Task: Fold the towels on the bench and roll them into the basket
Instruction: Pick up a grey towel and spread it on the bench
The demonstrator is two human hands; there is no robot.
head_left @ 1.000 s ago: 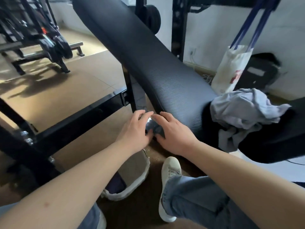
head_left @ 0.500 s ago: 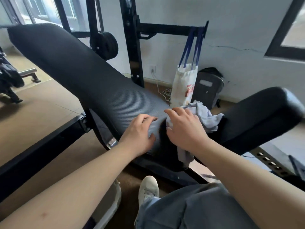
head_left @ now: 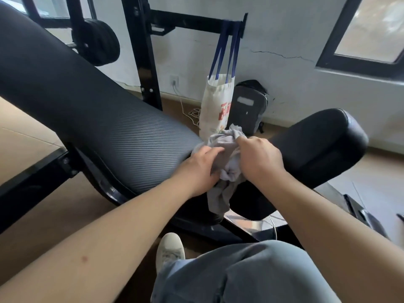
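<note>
While both hands meet at the middle of the surface [head_left: 131, 147], a crumpled grey towel [head_left: 227, 138] sits bunched in the dip where the long ribbed black back pad meets the smooth, rounded black seat pad [head_left: 319, 145]. Towel is soft, wrinkled cloth; one loose end hangs down below the pads toward the floor. Left hand [head_left: 196, 171] comes in from the ribbed side, its fingers [head_left: 211, 150] nearly straight and lying flat on the left part of the towel, touching it, not curled round it. Right hand [head_left: 260, 160] is knuckles-up on the right part, its fingers [head_left: 242, 142] curled tight into the cloth, gripping a bunch of it. Towel lies between and under the two hands, a peak of it sticking up just beyond the right fingers. Behind it, a cream cloth tote bag [head_left: 215, 110] with blue straps hangs from a black metal frame [head_left: 148, 68], and a dark grey backpack [head_left: 249, 108] is near the wall. A white shoe [head_left: 169, 251] and a blue denim knee [head_left: 251, 274] show at the bottom.
</note>
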